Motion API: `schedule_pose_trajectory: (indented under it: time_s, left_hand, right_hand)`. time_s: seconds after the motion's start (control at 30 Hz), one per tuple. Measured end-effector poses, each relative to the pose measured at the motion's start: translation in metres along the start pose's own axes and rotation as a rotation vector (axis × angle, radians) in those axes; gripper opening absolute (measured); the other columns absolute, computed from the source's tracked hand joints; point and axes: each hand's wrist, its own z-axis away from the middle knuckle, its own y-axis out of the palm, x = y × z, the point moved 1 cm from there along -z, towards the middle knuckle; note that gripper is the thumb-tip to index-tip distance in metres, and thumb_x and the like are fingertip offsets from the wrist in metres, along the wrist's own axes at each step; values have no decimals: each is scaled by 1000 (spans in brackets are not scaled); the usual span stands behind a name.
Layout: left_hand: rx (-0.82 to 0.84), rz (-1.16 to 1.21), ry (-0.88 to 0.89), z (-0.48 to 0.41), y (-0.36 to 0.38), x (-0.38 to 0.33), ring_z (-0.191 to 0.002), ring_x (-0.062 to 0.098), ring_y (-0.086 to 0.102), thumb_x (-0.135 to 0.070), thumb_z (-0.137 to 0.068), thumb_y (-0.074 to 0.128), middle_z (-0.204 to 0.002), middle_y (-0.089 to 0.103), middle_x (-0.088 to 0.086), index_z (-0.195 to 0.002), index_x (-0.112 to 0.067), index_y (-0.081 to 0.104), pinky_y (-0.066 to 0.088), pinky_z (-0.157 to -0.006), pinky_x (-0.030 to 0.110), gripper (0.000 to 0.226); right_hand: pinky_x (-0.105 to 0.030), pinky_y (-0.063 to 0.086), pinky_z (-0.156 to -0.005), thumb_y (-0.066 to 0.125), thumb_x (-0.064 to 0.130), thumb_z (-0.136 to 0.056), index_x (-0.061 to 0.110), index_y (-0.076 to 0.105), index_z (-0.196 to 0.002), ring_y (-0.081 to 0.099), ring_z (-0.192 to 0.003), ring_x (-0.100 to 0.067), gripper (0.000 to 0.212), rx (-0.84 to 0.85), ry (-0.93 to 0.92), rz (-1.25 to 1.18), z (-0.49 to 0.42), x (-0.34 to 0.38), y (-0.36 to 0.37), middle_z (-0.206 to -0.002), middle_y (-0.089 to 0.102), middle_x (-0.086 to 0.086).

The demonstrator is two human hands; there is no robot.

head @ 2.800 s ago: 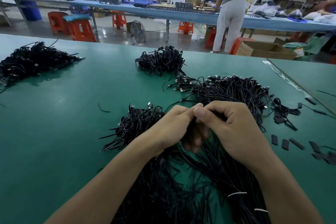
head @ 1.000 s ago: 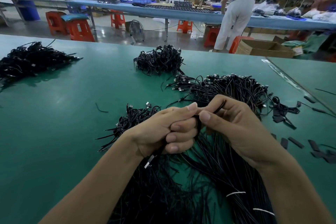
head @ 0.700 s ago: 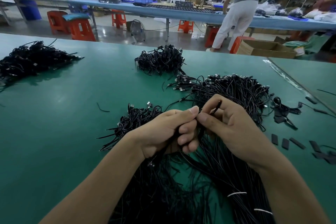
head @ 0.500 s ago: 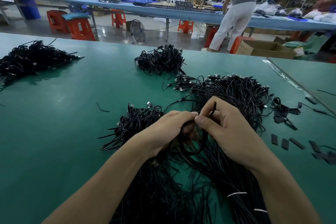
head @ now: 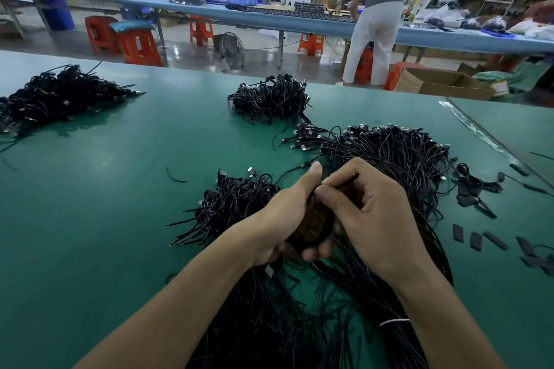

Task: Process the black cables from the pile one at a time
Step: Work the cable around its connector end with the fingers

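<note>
Left hand (head: 287,219) is curled round a small loop of black cable (head: 322,226), fingers closed underneath it. Right hand (head: 371,213) pinches the cable's free end between thumb and forefinger, tight against the left thumb. All this happens above the loose pile (head: 269,323) at the table's (head: 105,189) near edge. Coiled bundles (head: 233,204) lie just left of the hands, another heap (head: 269,99) near the far edge. An open cardboard box (head: 440,85) sits on the floor beyond the far right corner, contents hidden.

The green counter (head: 105,204) bears black cables (head: 269,323): an upper-left heap (head: 54,99), an upper-centre heap (head: 269,99), a large heap (head: 398,153) right of centre, a small heap (head: 233,204) mid-frame. Short black strips (head: 476,241) lie at right.
</note>
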Motion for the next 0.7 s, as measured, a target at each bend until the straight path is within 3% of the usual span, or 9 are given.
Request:
schedule_pose_trajectory:
  time_s: [0.1,0.17,0.27,0.33,0.43,0.5,0.6,0.7]
  left_hand:
    - [-175,-101,27,-3,-2,5,-32,10,34,-68,-97,26,-43,47,-4,-49,-22,60,23,-35,15,76]
    - [-293,-117,92,-6,-5,9,-39,10,33,-56,-101,32,-47,42,-7,-51,-23,53,26,-41,19,64]
    - [-409,-77,126,-8,-12,12,-40,9,28,-47,-101,37,-48,36,-10,-60,-22,40,24,-40,19,48]
    - [-429,-42,148,-8,-15,10,-35,6,23,-44,-101,39,-46,31,-12,-60,-22,35,21,-34,14,47]
    - [-422,-57,168,-9,-14,4,-34,4,24,-45,-102,42,-47,30,-12,-60,-22,36,22,-34,10,48]
    - [-395,-58,167,-10,-13,2,-33,3,26,-49,-101,42,-44,34,-14,-61,-20,39,22,-34,11,49]
    - [-360,-49,179,-9,-11,-1,-34,2,28,-52,-101,41,-43,38,-14,-61,-20,41,22,-35,13,51]
    - [-359,-23,199,-9,-11,-1,-37,4,27,-54,-101,41,-45,39,-13,-60,-21,43,22,-36,15,53]
  right_hand:
    - [-30,55,-59,72,21,-89,29,64,-84,67,-62,-12,12,-31,46,22,-1,-10,4,-72,69,6]
    - [-28,56,-67,74,33,-85,32,67,-96,67,-72,-8,12,12,139,39,-2,-22,5,-79,70,9]
    - [-16,52,-67,75,53,-76,33,61,-121,63,-78,-2,51,280,382,212,6,-43,10,-87,66,10]
    - [-14,50,-71,77,53,-76,33,56,-130,61,-83,-2,61,483,491,354,17,-56,17,-95,63,12]
    - [-32,51,-86,73,49,-85,33,49,-139,59,-104,-14,61,688,544,575,30,-69,31,-119,59,5]
    - [-32,46,-83,68,44,-91,33,51,-135,55,-112,-18,49,752,525,696,34,-72,41,-126,56,3]
    - [-28,42,-74,62,36,-96,28,66,-111,58,-101,-17,17,667,486,735,38,-73,48,-112,57,7]
    - [-28,43,-74,57,38,-99,24,69,-98,56,-96,-17,18,576,428,743,41,-75,49,-104,53,6]
